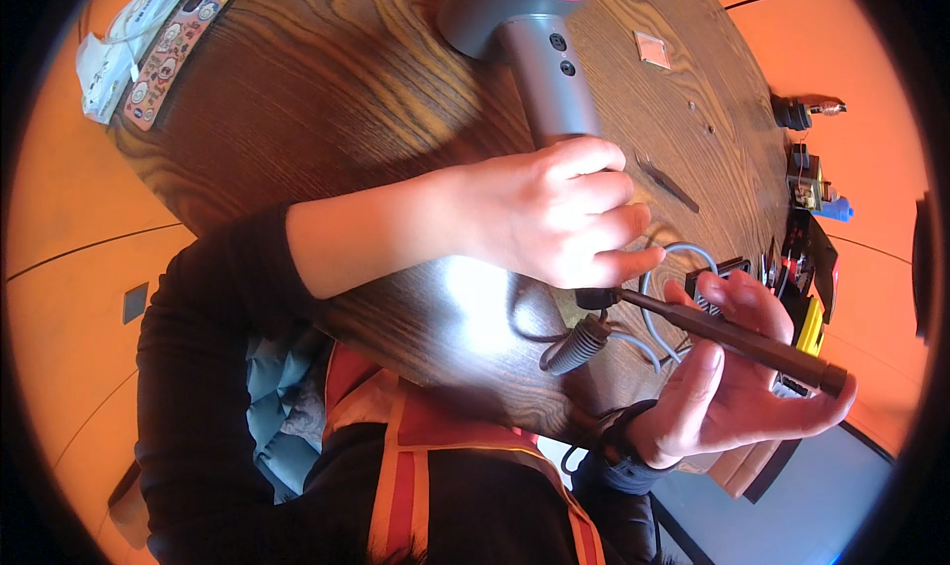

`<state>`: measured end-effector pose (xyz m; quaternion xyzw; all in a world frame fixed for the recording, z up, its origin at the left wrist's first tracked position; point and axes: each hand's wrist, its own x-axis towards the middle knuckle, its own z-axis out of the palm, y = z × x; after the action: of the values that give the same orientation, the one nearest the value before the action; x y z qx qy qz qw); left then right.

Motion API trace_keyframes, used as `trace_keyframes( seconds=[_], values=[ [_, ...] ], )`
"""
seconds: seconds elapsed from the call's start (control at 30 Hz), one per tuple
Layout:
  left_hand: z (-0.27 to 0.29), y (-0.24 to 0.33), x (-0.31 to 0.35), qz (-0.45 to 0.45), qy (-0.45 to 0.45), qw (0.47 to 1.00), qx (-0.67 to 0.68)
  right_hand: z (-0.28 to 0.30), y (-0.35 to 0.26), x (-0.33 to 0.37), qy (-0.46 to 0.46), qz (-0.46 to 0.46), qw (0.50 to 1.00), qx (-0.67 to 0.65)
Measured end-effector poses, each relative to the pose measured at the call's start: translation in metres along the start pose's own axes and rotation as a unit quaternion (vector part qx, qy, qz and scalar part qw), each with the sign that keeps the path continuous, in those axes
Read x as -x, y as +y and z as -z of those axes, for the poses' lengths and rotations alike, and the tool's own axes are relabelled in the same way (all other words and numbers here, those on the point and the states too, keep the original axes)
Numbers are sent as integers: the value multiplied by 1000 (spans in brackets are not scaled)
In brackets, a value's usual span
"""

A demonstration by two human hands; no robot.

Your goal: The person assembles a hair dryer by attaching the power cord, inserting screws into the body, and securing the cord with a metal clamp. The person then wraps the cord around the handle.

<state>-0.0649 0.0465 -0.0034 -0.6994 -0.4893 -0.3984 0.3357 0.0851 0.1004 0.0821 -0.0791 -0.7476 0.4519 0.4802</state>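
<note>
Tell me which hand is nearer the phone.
Left. The left hand, around the hair dryer, is below and right of the phone in view; the right hand, with the screwdriver, is farther right and lower.

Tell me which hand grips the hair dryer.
The left hand, wrapped around the grey handle; the right hand, loosely spread, touches the dark screwdriver.

The upper edge crops the hair dryer (534, 46), and the left hand (559, 209) hides part of its handle (551, 95).
</note>
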Motion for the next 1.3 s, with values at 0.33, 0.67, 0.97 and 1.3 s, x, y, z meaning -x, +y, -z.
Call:
trace_keyframes(
  seconds=[0.33,0.67,0.97,1.3],
  values=[
    [1,1,0,7,-12,1000,20,18,9,-10,-89,65,992,60],
    [3,3,-1,10,-44,999,19,24,16,-7,-106,3,994,34],
    [1,2,0,9,-14,1000,15,31,13,-4,-115,-26,993,24],
    [-4,2,-2,19,34,999,16,35,13,-4,-114,-27,993,28]
  ],
)
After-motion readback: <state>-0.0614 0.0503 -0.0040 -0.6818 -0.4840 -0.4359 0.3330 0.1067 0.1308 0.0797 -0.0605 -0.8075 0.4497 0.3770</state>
